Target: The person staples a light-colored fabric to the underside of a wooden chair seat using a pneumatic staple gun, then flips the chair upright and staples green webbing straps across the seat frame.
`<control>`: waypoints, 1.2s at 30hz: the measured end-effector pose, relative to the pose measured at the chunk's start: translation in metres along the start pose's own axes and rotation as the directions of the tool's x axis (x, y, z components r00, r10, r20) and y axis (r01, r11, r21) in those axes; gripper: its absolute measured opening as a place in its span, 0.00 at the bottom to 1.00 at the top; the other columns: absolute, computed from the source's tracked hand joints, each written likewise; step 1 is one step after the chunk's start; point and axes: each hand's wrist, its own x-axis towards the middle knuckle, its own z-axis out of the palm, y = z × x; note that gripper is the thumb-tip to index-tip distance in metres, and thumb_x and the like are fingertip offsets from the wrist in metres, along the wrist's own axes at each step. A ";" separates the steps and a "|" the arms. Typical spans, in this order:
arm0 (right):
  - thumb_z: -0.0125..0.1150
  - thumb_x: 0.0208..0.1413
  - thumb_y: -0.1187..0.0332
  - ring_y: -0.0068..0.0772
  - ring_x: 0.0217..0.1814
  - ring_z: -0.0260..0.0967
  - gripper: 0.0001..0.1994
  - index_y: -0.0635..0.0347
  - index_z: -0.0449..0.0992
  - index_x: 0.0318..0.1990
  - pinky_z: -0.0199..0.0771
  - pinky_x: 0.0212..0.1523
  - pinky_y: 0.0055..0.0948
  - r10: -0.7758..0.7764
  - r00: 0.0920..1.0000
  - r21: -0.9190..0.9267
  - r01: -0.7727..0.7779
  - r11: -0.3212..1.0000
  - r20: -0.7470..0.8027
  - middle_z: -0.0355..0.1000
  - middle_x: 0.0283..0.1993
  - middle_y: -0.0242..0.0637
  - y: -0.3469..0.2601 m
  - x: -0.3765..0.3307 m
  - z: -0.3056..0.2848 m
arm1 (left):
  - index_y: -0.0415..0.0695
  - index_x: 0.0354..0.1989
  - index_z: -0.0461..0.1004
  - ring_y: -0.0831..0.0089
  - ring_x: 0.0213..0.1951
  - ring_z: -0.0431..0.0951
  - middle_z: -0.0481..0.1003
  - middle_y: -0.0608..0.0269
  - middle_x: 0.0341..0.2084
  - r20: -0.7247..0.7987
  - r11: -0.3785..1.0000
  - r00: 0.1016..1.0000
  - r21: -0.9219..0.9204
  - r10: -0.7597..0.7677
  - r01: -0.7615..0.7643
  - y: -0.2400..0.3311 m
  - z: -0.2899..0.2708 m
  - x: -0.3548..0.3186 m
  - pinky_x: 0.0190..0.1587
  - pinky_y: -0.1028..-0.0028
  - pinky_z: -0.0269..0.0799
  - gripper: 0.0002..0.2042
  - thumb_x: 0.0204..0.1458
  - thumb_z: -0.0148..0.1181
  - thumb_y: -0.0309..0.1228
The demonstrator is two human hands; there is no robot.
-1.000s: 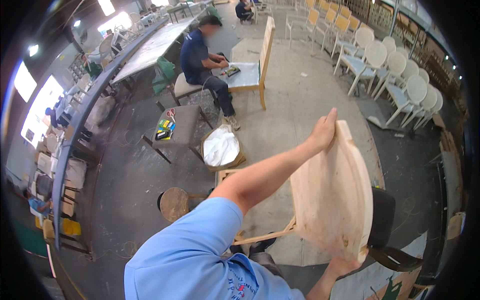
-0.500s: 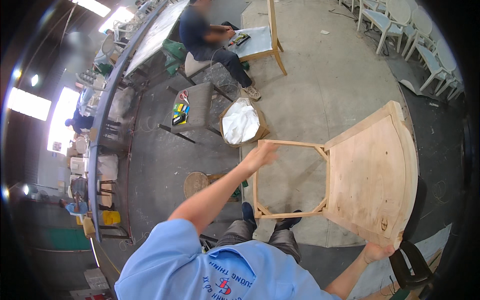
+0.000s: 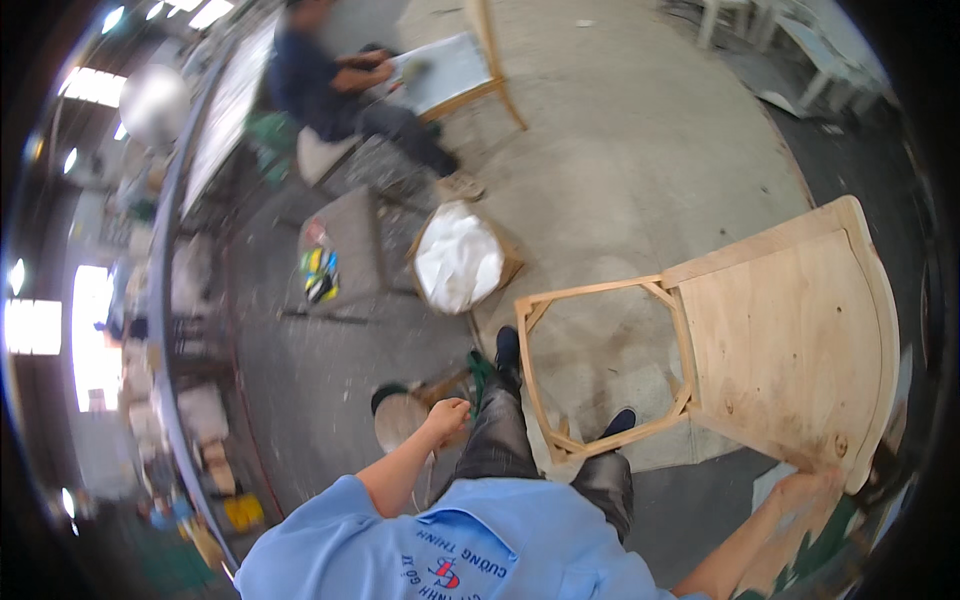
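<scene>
A bare wooden chair frame [image 3: 760, 320] stands at my right, with an open square seat frame [image 3: 600, 290] and a wide plywood back panel. My right hand [image 3: 812, 490], blurred, is closed around the near lower edge of that panel. My left hand [image 3: 450, 415] is off the frame, above a round wooden stool [image 3: 400, 422] by my left leg. Its fingers are curled closed; whatever may be inside them is hidden.
A grey padded stool [image 3: 345, 245] bearing small tools stands ahead left, beside a carton [image 3: 510, 265] filled with white material [image 3: 458, 258]. Beyond, a person [image 3: 330, 90] sits at a light-seated chair [image 3: 445, 75]. White chairs [image 3: 820, 60] line the far right.
My left hand has left the seat frame's corner and drawn back toward my left leg. The chair frame has shifted and turned slightly to the right, with my right hand still on it.
</scene>
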 end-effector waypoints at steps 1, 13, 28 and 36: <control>0.56 0.65 0.39 0.45 0.69 0.63 0.42 0.67 0.57 0.71 0.65 0.67 0.46 -0.009 1.000 -0.182 0.008 0.983 -0.008 0.63 0.69 0.48 0.019 -0.011 -0.016 | 0.41 0.49 0.80 0.62 0.35 0.82 0.82 0.57 0.37 0.022 0.988 0.994 0.111 0.109 -0.111 0.023 -0.014 0.032 0.39 0.64 0.75 0.21 0.63 0.55 0.47; 0.63 0.64 0.49 0.49 0.63 0.71 0.40 0.58 0.56 0.76 0.73 0.60 0.42 0.894 0.338 -0.706 -0.708 0.035 -0.294 0.67 0.68 0.50 0.202 -0.442 -0.023 | 0.44 0.68 0.66 0.47 0.62 0.73 0.73 0.40 0.59 0.227 0.570 0.832 0.636 0.506 -0.520 0.149 0.024 0.236 0.63 0.58 0.69 0.36 0.55 0.63 0.54; 0.54 0.73 0.58 0.34 0.67 0.63 0.29 0.68 0.58 0.72 0.62 0.68 0.32 0.709 0.700 -0.008 -0.712 0.702 -0.086 0.66 0.66 0.44 0.348 -0.569 -0.017 | 0.42 0.47 0.73 0.44 0.37 0.82 0.81 0.45 0.32 0.301 0.009 0.331 0.727 0.894 -0.687 0.131 0.117 0.332 0.41 0.52 0.75 0.21 0.57 0.63 0.48; 0.57 0.69 0.54 0.36 0.64 0.69 0.32 0.65 0.60 0.72 0.66 0.65 0.33 0.704 0.708 0.009 -0.705 0.709 -0.059 0.69 0.65 0.45 0.323 -0.583 -0.022 | 0.43 0.51 0.73 0.43 0.40 0.83 0.82 0.45 0.35 0.299 -0.034 0.304 0.760 0.904 -0.649 0.118 0.097 0.324 0.45 0.51 0.76 0.25 0.57 0.58 0.53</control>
